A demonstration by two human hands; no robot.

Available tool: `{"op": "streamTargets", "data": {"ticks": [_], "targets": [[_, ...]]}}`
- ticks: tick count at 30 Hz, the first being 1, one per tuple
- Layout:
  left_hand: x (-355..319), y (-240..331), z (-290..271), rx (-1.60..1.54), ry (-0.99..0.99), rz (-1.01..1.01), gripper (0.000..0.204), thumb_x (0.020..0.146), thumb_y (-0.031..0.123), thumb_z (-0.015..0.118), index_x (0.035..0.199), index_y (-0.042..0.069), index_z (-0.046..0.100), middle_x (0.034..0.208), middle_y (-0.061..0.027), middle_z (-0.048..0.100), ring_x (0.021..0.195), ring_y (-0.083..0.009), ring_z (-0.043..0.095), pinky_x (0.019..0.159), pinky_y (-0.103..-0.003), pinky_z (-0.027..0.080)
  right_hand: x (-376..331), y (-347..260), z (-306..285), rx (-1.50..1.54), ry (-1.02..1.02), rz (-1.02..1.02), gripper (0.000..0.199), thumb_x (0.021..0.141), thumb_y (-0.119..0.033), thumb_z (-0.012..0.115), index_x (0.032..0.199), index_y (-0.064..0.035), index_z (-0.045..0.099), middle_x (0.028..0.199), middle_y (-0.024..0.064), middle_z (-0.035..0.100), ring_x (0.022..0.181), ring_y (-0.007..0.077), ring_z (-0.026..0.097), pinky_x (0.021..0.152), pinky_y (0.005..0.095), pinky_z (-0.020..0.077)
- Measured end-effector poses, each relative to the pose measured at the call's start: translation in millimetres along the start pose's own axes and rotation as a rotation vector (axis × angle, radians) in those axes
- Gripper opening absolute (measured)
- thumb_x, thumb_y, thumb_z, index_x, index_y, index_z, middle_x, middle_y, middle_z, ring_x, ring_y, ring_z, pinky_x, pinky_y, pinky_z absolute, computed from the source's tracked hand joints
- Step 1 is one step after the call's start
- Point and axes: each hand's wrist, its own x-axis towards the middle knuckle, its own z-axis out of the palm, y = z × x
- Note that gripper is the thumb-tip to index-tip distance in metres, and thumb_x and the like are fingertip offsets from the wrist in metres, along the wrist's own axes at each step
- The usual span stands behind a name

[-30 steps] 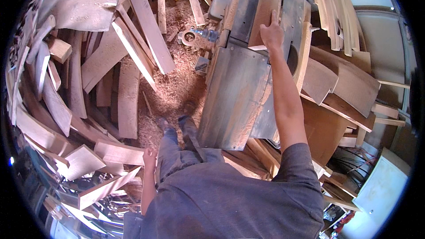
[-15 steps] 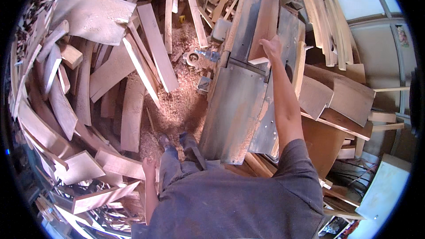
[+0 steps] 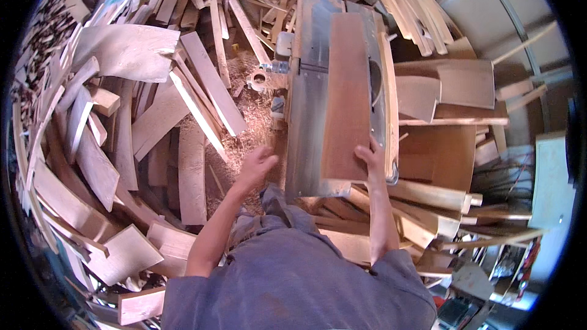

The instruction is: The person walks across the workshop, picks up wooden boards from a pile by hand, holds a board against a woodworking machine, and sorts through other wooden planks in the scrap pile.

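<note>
A long brown board [image 3: 347,98] is already laid lengthwise over the machine table [image 3: 306,128], its near end by the surface's near edge; whether any face is finished or left unworked, I can't tell. The right hand [image 3: 372,160] grips its near right corner, thumb on top. The left hand [image 3: 257,168], loosely curled, seemingly empty, hovers off the left edge.

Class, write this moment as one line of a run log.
right hand: holding near right corner of board | left hand: empty, left of machine | board: lengthwise over machine
</note>
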Motion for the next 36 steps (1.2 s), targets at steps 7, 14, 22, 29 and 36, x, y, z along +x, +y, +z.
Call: {"op": "streamTargets", "data": {"ticks": [7, 14, 22, 29, 36], "targets": [[-2.7, 4.9, 122.6, -0.414, -0.166, 0.016, 0.034, 0.095, 0.030, 0.066, 0.100, 0.000, 0.052, 0.093, -0.0024, 0.051, 0.088, -0.0113, 0.049, 0.077, -0.028, 0.044, -175.3, 57.7, 9.2, -0.045, 0.071, 0.078, 0.073, 0.075, -0.009, 0.076, 0.140, 0.0060, 0.045, 0.123, 0.0135, 0.064, 0.108, 0.0208, 0.062, 0.095, 0.0339, 0.0502], [-64.9, -76.4, 150.8, -0.427, -0.310, -0.221, 0.039, 0.092, 0.036, 0.069, 0.100, 0.001, 0.053, 0.088, -0.0023, 0.052, 0.081, -0.0107, 0.049, 0.067, -0.027, 0.042, -287.3, 112.3, 24.7, -0.524, 0.149, 0.123, 0.069, 0.076, -0.005, 0.071, 0.138, 0.0034, 0.044, 0.110, 0.0218, 0.069, 0.101, 0.0259, 0.068, 0.089, 0.0360, 0.0540], [-68.0, -124.7, 131.5, -0.056, -0.431, -0.117, 0.042, 0.094, 0.024, 0.069, 0.121, -0.004, 0.053, 0.111, -0.0111, 0.067, 0.103, -0.0170, 0.062, 0.086, -0.032, 0.050, -289.7, 164.8, 24.5, -0.929, 0.196, -0.163, 0.073, 0.081, -0.014, 0.071, 0.145, -0.0041, 0.039, 0.090, 0.0259, 0.067, 0.077, 0.0427, 0.068, 0.062, 0.0420, 0.0561], [-115.6, -176.3, 16.0, 0.192, -0.120, -0.244, 0.042, 0.085, 0.026, 0.072, 0.114, -0.002, 0.060, 0.104, -0.0157, 0.069, 0.093, -0.0216, 0.065, 0.081, -0.034, 0.051, -255.0, 171.8, 32.6, -0.965, 0.206, -0.246, 0.073, 0.080, -0.013, 0.068, 0.148, -0.0125, 0.041, 0.081, 0.0224, 0.064, 0.069, 0.0387, 0.066, 0.061, 0.0446, 0.0544], [-201.6, -291.7, -82.4, 0.341, 0.065, -0.503, 0.045, 0.081, 0.030, 0.075, 0.109, -0.002, 0.061, 0.087, -0.0153, 0.069, 0.082, -0.0241, 0.066, 0.073, -0.039, 0.052, -216.4, 161.1, 35.9, -1.066, 0.186, -0.194, 0.073, 0.081, -0.021, 0.065, 0.150, -0.0181, 0.038, 0.082, 0.0234, 0.066, 0.070, 0.0414, 0.067, 0.061, 0.0480, 0.0545]]}}
